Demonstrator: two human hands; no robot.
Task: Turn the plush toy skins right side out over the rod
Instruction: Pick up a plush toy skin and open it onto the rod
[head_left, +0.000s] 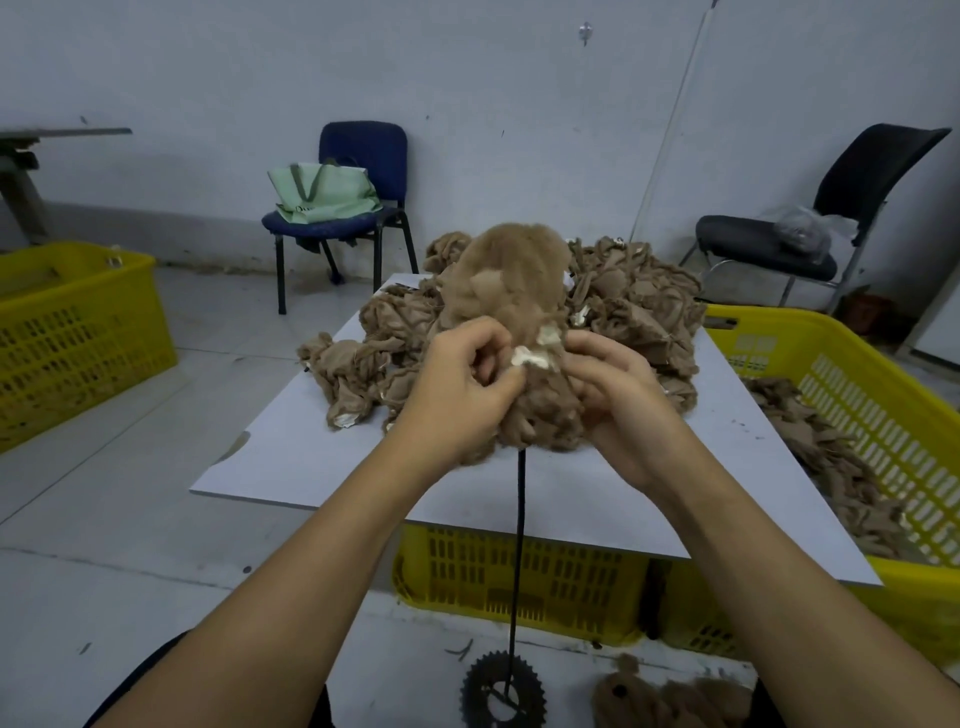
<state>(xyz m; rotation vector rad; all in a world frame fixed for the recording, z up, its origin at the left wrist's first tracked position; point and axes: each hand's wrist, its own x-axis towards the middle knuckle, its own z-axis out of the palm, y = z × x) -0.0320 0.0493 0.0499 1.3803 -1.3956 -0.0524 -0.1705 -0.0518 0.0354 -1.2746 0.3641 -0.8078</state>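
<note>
A brown plush toy skin (511, 280) sits over the top of a thin black upright rod (519, 540), fuzzy side out at its upper part. My left hand (462, 384) pinches the skin's lower left edge beside a white fabric patch (535, 353). My right hand (623, 400) grips the bunched lower right part. The rod stands on a black toothed wheel base (503, 693) on the floor. Behind lies a pile of inside-out brown skins (639, 306) on a white board (322, 452).
Yellow crates stand under the board (519, 582), at the right (841, 395) with brown skins inside, and at the far left (72, 322). Finished fuzzy skins (670, 699) lie on the floor near the base. Two chairs (358, 171) (841, 208) stand by the wall.
</note>
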